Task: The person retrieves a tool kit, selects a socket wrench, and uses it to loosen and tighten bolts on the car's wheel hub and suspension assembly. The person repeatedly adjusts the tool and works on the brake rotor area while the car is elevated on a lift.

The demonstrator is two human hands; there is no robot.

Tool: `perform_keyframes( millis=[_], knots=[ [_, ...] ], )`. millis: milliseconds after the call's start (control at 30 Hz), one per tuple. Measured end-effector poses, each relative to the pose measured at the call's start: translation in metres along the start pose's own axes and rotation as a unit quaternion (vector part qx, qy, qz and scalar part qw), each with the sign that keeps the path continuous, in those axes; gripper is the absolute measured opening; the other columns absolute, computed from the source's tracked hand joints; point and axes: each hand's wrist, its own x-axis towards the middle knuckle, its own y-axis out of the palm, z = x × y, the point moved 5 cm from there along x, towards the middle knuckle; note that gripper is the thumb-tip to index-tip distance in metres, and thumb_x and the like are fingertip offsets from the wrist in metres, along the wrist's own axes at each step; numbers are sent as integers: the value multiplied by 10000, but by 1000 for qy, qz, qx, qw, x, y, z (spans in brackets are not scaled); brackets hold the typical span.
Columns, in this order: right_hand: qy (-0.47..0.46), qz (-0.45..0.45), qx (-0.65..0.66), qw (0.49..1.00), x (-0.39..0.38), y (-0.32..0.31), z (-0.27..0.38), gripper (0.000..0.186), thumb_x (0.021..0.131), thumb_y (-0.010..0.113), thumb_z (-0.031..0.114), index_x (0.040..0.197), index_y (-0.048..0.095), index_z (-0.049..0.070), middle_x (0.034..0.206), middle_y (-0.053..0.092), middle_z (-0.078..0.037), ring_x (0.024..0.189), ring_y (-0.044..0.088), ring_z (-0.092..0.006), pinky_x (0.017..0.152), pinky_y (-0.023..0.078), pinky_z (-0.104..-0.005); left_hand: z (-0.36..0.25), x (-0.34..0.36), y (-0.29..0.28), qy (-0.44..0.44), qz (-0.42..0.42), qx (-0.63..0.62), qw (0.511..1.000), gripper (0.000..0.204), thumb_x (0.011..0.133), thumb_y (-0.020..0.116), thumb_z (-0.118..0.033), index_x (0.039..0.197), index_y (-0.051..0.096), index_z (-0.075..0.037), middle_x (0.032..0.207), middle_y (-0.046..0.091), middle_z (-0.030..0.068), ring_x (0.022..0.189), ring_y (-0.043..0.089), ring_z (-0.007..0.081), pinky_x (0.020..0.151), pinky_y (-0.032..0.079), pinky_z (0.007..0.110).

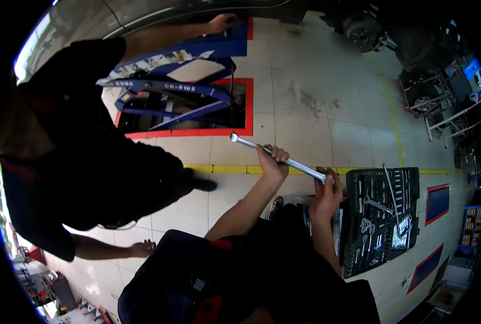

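Observation:
A long silver wrench point(302, 167) is held across in front of me, slanting from a rounded head at the upper left down to the right. My left hand point(273, 161) is closed around its shaft, nearer the rounded head. At the lower right end, my right hand point(326, 198) grips the wrench between thumb and fingers, hiding part of that end. Close to my right hand lies an open dark green tool case point(353, 237) with sockets and wrenches. A loose combination wrench point(378, 204) and a long metal bar point(390, 186) rest across it.
A co-worker point(89, 162) in dark clothes stands at my left, one arm reaching toward a vehicle point(159, 13). Ahead, a blue scissor lift point(197, 94) sits in a red-edged floor recess. Wheeled stands point(421, 97) are at the far right, and blue shelving point(475, 232) is at the right.

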Motion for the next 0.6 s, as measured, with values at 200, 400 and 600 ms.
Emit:
perform_keyframes(
  millis=[200,400,600],
  knots=[
    [-249,35,-22,968,107,-30,81,402,890,560,181,1190,445,-62,992,587,-183,901,628,-259,816,517,-313,87,0,3,-350,117,502,782,439,942,362,-437,1019,508,-30,1045,545,155,1041,512,269,874,437,466],
    [-152,115,-54,980,250,-27,72,423,869,536,107,1258,420,-8,845,609,-152,542,552,-120,477,439,-217,124,74,147,-32,417,769,483,195,918,486,-178,988,564,-14,867,620,101,748,614,155,662,508,281],
    [108,402,196,888,357,65,50,811,824,643,300,1424,127,124,677,565,-43,503,568,-155,437,461,-242,193,122,286,198,617,696,310,282,867,539,-218,1101,560,-62,1024,595,135,914,591,297,756,489,364]
  ],
)
